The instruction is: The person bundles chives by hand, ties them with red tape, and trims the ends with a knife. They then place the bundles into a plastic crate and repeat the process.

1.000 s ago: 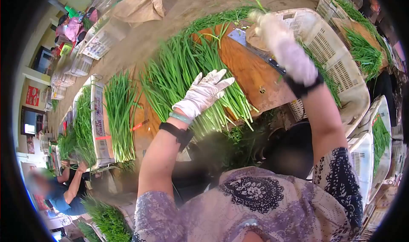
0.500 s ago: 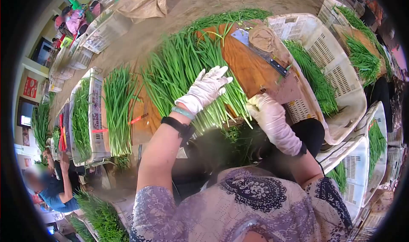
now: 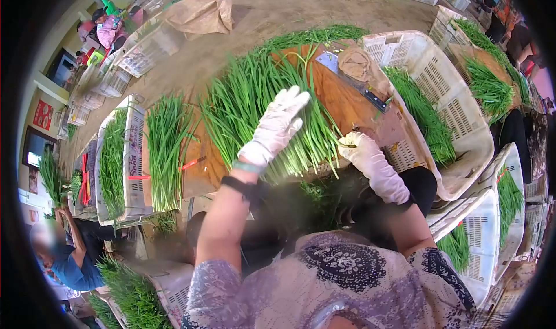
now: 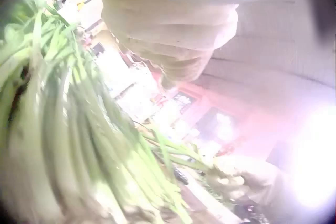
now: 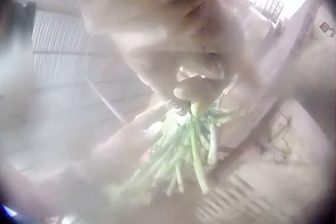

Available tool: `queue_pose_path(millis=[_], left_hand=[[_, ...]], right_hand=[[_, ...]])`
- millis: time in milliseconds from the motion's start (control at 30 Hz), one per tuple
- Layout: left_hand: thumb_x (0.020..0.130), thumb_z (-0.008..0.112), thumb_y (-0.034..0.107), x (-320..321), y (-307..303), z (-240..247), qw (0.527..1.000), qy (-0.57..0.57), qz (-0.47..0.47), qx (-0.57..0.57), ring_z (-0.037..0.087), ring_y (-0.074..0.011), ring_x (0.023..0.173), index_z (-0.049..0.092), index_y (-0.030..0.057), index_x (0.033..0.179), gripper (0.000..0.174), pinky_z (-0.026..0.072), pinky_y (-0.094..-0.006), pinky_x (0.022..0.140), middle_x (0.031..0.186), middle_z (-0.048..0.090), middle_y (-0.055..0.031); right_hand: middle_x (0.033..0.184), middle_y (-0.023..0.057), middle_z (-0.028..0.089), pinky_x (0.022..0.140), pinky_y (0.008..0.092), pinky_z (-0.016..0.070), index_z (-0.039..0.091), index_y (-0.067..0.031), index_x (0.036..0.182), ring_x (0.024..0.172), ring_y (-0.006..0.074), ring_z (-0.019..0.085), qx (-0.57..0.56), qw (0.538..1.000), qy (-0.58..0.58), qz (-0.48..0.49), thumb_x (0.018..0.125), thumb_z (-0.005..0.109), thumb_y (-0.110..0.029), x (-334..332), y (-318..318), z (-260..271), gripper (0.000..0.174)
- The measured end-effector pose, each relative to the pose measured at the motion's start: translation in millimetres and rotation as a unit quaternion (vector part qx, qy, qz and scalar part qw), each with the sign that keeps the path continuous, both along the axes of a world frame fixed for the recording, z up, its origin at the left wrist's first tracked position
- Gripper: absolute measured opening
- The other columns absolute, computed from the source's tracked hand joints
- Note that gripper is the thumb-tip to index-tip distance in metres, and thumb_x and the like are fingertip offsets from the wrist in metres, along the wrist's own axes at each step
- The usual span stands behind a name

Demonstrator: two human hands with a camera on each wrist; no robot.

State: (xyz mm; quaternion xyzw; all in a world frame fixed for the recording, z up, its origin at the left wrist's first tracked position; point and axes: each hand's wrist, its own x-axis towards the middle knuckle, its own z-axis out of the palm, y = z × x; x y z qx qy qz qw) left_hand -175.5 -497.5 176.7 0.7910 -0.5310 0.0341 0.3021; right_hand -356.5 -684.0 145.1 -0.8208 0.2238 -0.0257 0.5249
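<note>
A wide spread of garlic chives point(image 3: 243, 103), green leaves away from me and pale stem ends toward me, lies on a wooden board point(image 3: 330, 94). My left hand point(image 3: 276, 126), in a white glove, rests on the spread with fingers extended. At the right edge of the pale ends, my gloved right hand point(image 3: 370, 161) has curled fingers and pinches a chive stalk point(image 5: 197, 145). Other cut ends sit close behind it in the right wrist view. On the board's right part lie a knife point(image 3: 373, 99) with a black handle and a crumpled brown cloth point(image 3: 354, 64).
A white crate point(image 3: 457, 100) with chives inside stands at my right. At left, another chive bundle point(image 3: 168, 149) lies on the board beside a chive-filled crate point(image 3: 136, 155). Red ties point(image 3: 193, 163) lie near that bundle. A person point(image 3: 75, 259) works at far left.
My right hand came down from above the cloth, where it held a stalk out, to the near right edge of the chives. My left hand stays on the pile.
</note>
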Motion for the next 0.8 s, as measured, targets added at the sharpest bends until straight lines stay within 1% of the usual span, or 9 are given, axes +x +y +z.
queue_pose_path(millis=[67, 167, 233, 300, 400, 533, 633, 733, 800], left_hand=[[0.079, 0.065, 0.001, -28, 6, 20, 0.988, -0.018, 0.091, -0.127, 0.042, -0.033, 0.13, 0.045, 0.0068, 0.137, 0.062, 0.033, -0.0397, 0.11, 0.139, 0.046, -0.0166], [0.078, 0.068, 0.005, -79, 18, 17, 0.979, -0.116, 0.096, -0.139, 0.046, -0.0316, 0.127, 0.047, 0.0082, 0.135, 0.061, 0.0372, -0.0413, 0.106, 0.134, 0.051, -0.0163], [0.085, 0.062, 0.018, -125, 9, 5, 0.99, -0.136, 0.041, 0.003, 0.045, -0.0295, 0.129, 0.048, 0.01, 0.134, 0.052, 0.035, -0.044, 0.108, 0.138, 0.048, -0.0128], [0.092, 0.049, 0.032, -140, -12, -16, 0.98, -0.149, -0.124, 0.051, 0.04, -0.0277, 0.133, 0.048, 0.0112, 0.135, 0.048, 0.0265, -0.0483, 0.112, 0.141, 0.045, -0.0092], [0.095, 0.038, 0.038, -127, -34, -58, 0.895, -0.39, -0.1, 0.194, 0.034, -0.0256, 0.136, 0.045, 0.0137, 0.138, 0.049, 0.0165, -0.051, 0.115, 0.144, 0.042, -0.0053], [0.091, 0.046, 0.022, -106, -41, -49, 0.965, -0.186, -0.123, 0.139, 0.048, -0.0255, 0.123, 0.058, 0.0153, 0.12, 0.032, 0.0346, -0.0476, 0.105, 0.138, 0.049, -0.0016], [0.091, 0.047, 0.02, -105, -36, -29, 0.978, -0.131, -0.091, 0.133, 0.048, -0.0265, 0.123, 0.063, 0.0149, 0.113, 0.028, 0.0348, -0.0447, 0.106, 0.134, 0.053, -0.0023], [0.089, 0.052, 0.026, -108, -33, -40, 0.988, -0.1, -0.078, 0.089, 0.049, -0.0304, 0.123, 0.064, 0.0131, 0.109, 0.027, 0.0351, -0.0453, 0.105, 0.129, 0.057, -0.0062], [0.088, 0.055, 0.035, -106, -36, -53, 0.987, -0.1, -0.072, 0.106, 0.047, -0.031, 0.124, 0.063, 0.0124, 0.112, 0.035, 0.0345, -0.0466, 0.105, 0.133, 0.054, -0.0075]], right_hand=[[0.105, 0.0113, 0.067, 0.088, 0.0288, 0.0473, 0.063, 0.0015, 0.113, 0.097, 0.0164, 0.061, 0.053, 0.995, -0.085, 0.009, 0.086, 0.066, -0.01, -10, 1, 18, 0.03], [0.111, 0.0087, 0.063, 0.089, 0.0278, 0.0465, 0.06, -0.0005, 0.12, 0.104, 0.0146, 0.058, 0.03, 0.985, -0.171, -0.001, 0.088, 0.059, -0.001, -30, 5, 89, 0.032], [0.111, 0.0081, 0.064, 0.084, 0.025, 0.0479, 0.06, -0.0023, 0.119, 0.098, 0.0127, 0.059, 0.089, 0.967, -0.222, -0.085, 0.09, 0.055, 0.0, -43, 17, 143, 0.03], [0.111, 0.0077, 0.064, 0.077, 0.0216, 0.0484, 0.06, -0.0026, 0.117, 0.09, 0.0102, 0.06, 0.067, 0.934, -0.327, -0.13, 0.091, 0.053, 0.0, -50, 17, 172, 0.027], [0.109, 0.0064, 0.065, 0.067, 0.0169, 0.0465, 0.061, -0.0019, 0.114, 0.08, 0.0057, 0.058, -0.042, 0.868, -0.44, -0.224, 0.092, 0.055, -0.003, -49, 6, 206, 0.023], [0.101, 0.0033, 0.066, 0.062, 0.013, 0.0426, 0.063, -0.0022, 0.114, 0.076, 0.0015, 0.056, -0.133, 0.81, -0.514, -0.249, 0.092, 0.06, -0.01, -18, -27, 233, 0.024], [0.094, 0.001, 0.065, 0.063, 0.0157, 0.044, 0.064, -0.003, 0.113, 0.076, 0.0036, 0.056, -0.101, 0.821, -0.512, -0.231, 0.091, 0.062, -0.013, -2, -54, 245, 0.024], [0.097, -0.0023, 0.066, 0.056, 0.0135, 0.0386, 0.065, -0.0052, 0.114, 0.069, -0.0007, 0.05, -0.132, 0.75, -0.599, -0.246, 0.092, 0.059, -0.008, 36, -83, 257, 0.023], [0.102, -0.0009, 0.067, 0.062, 0.0156, 0.0433, 0.065, -0.0063, 0.114, 0.071, 0.0009, 0.051, -0.18, 0.727, -0.623, -0.228, 0.093, 0.058, -0.009, 68, -96, 259, 0.022]])
